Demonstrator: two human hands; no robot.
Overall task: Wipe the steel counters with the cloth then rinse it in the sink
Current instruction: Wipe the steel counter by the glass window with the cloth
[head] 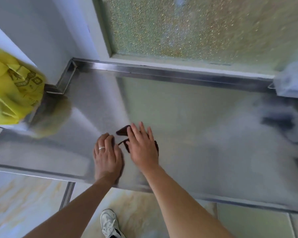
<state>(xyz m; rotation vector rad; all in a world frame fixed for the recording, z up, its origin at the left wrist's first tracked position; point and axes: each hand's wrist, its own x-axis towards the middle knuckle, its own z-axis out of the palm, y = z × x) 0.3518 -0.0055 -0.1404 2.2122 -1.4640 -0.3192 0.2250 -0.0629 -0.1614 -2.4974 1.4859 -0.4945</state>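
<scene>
On steel counter, near front edge: right hand flat, fingers straight, pressing dark cloth. Left hand just beside, fingers bent, ringed, gripping nothing visible. Yellow bag far left.

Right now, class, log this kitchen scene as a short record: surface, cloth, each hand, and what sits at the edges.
surface: steel counter, below a frosted window
cloth: dark cloth, mostly hidden under the right hand
left hand: flat on the counter, wearing a ring
right hand: fingers straight, pressing on the cloth
left edge: yellow bag
sink: not visible
</scene>
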